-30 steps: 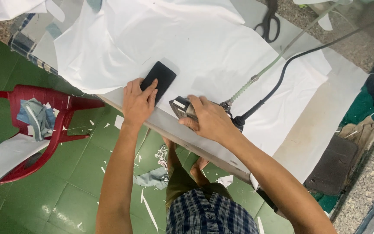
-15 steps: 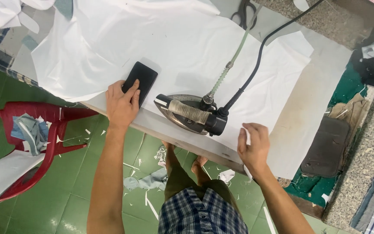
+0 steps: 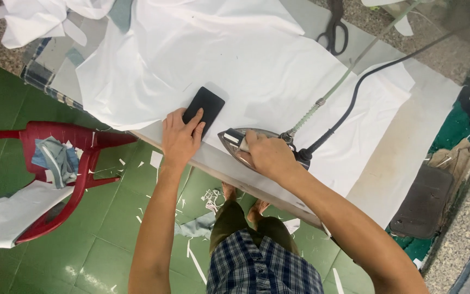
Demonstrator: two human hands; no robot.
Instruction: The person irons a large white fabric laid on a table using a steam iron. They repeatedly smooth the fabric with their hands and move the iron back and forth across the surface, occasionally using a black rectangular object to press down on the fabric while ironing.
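Since half a second ago, the right hand point(image 3: 267, 155) has come back from the table edge and is now wrapping closed around the handle of the iron point(image 3: 246, 142). Going from largest to smallest: white fabric point(image 3: 257, 65) is spreading across the table point(image 3: 221, 166), the iron is sitting on it near the front edge with its cord and hose trailing away, and a red plastic chair point(image 3: 77, 163) is standing on the green floor. Left hand point(image 3: 179, 137) is lying flat with fingers spread, its fingertips pressing on a black phone point(image 3: 205, 107) just beside the iron.
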